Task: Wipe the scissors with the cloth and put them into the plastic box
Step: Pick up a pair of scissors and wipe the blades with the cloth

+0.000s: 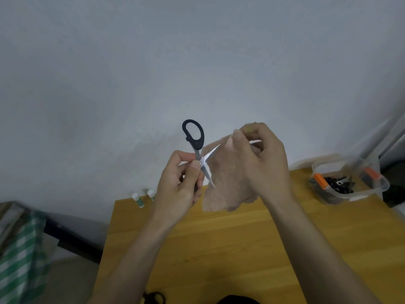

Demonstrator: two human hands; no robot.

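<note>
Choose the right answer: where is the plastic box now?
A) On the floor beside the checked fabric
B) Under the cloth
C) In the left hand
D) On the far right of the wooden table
D: the plastic box stands at the far right corner of the table, away from both hands.

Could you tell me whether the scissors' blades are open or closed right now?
Open: the scissors blades cross in an X, one running into the cloth.
</note>
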